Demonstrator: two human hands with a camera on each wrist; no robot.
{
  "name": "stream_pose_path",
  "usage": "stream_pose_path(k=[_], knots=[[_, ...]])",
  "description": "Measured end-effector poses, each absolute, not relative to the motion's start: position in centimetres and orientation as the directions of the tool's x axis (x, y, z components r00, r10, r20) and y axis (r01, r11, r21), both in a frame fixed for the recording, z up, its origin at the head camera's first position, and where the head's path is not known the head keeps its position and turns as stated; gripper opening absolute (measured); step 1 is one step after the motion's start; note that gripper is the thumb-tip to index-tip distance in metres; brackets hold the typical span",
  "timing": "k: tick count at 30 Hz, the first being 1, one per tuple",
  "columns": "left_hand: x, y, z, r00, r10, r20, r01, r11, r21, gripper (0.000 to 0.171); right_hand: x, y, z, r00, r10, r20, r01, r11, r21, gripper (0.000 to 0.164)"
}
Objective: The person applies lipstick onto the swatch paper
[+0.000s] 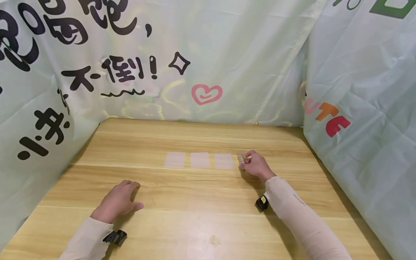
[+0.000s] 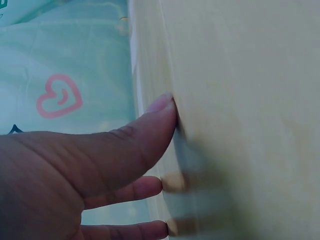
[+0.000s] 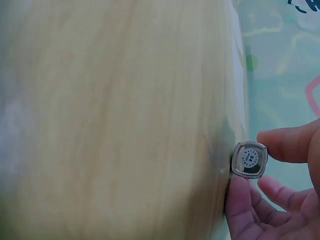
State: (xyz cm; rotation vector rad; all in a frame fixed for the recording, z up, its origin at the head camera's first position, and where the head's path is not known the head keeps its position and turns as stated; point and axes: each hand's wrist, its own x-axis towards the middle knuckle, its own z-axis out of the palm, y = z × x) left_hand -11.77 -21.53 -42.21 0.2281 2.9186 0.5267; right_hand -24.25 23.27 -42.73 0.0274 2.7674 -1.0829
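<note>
My right hand [image 1: 256,165] pinches a lipstick tube [image 3: 250,160] between thumb and fingers, lying low at the table top. Its squarish end faces the right wrist camera, with a metallic rim and a round label that reads 04. From the head view, most of the tube [image 1: 241,157] is hidden by the fingers. Just left of it, three pale pink paper squares [image 1: 175,160] lie in a row. My left hand [image 1: 120,198] holds nothing at the left front, fingers loosely bent and thumb apart, its fingertips close over the wood.
The wooden table [image 1: 195,195] ends at a hanging printed cloth [image 1: 247,65] along the back. More cloth [image 1: 364,90] closes off the right side, and the left side is draped too. A black wrist camera [image 1: 261,203] sits under the right sleeve.
</note>
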Motion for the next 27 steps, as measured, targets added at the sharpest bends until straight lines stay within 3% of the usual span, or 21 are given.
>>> stream_pose_path(k=[10, 27], knots=[[-12.2, -21.5, -42.1, -0.97, 0.211, -0.122, 0.152, 0.915, 0.375, 0.066, -24.2, 23.3, -42.8, -0.989, -0.045, -0.139, 0.065, 0.717, -0.694, 0.033], [-14.8, -18.5, -40.6, -0.949, 0.303, 0.092, 0.313, 0.858, 0.408, 0.044, -23.7, 23.7, -41.1, -0.992, -0.094, -0.085, -0.005, 0.694, -0.72, 0.034]])
